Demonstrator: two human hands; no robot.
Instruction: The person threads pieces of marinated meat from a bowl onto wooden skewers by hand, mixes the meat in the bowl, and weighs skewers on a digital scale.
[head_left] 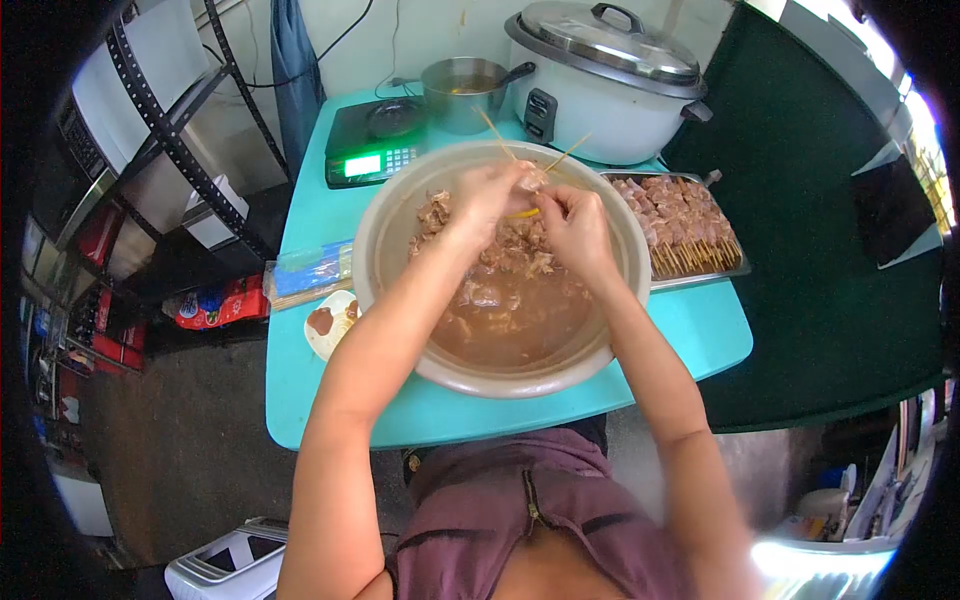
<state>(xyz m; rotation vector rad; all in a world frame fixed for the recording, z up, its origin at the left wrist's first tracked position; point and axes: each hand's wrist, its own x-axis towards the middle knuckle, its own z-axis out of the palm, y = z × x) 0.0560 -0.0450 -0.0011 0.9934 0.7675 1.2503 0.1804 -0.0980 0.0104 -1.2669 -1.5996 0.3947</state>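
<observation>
My left hand (484, 203) and my right hand (576, 228) meet above the far half of a large round basin (630, 262). Both are closed, fingers pinched around a pale piece of raw meat (531, 178); the left is slightly blurred. Thin bamboo skewers (569, 150) stick up beyond the fingers; which hand grips which is hidden. Below the fingers shows a short yellow strip (522, 213), its kind unclear. Chunks of raw meat (520, 258) sit in the basin, partly under brownish marinade (510, 335).
Right of the basin, a metal tray (700, 278) holds rows of skewered meat (680, 215). Behind are a digital scale (365, 150), a metal pot (465, 95) and a large rice cooker (605, 85). Packaged skewers (310, 275) and a small white dish (325, 340) lie left on the turquoise table (400, 425).
</observation>
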